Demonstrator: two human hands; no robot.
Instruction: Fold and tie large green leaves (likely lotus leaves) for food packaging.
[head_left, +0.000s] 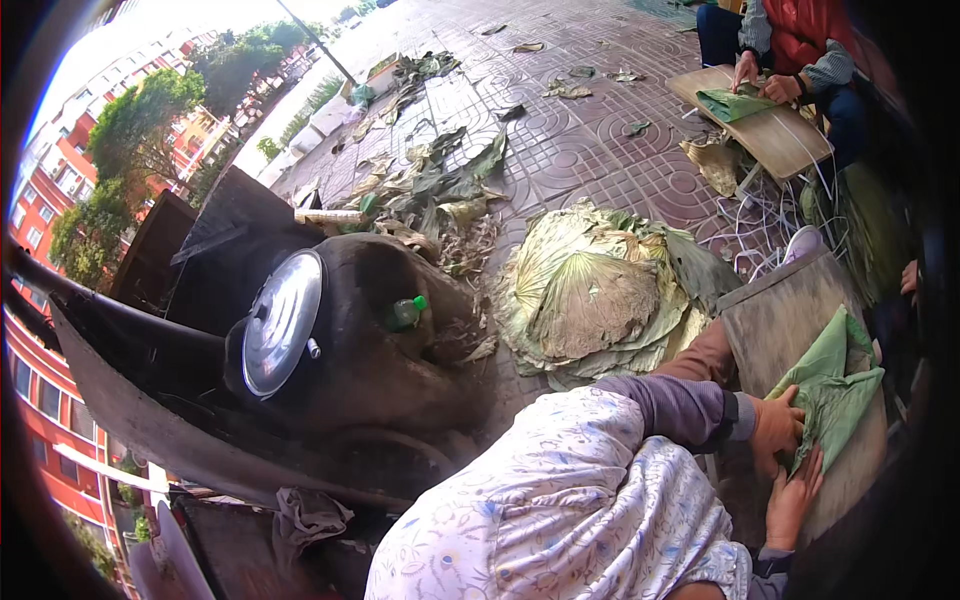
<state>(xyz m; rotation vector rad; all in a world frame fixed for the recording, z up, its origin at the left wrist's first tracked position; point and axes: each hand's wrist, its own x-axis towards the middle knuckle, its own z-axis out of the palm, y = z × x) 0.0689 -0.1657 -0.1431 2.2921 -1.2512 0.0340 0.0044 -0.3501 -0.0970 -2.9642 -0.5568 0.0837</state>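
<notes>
A large green leaf (840, 375), folded into a rough packet, lies on a tilted wooden board (772, 330) at the right. My left hand (776, 431) presses on the packet's near edge with its fingers spread. Close below it in the picture, my right hand (795, 491) rests its extended fingers along the leaf's lower edge. Neither hand shows a firm grip. What lies inside the folds is mostly hidden. A broad pile of pale, dried leaves (592, 300) lies on the paving to the left of the board.
A dark, rounded stove (375, 405) with a metal lid (283, 322) and a green-capped bottle (407, 313) stands left. Leaf scraps (450, 187) litter the paving. Another person (806, 45) handles a leaf on a second board (795, 139). White strips (750, 225) hang between the boards.
</notes>
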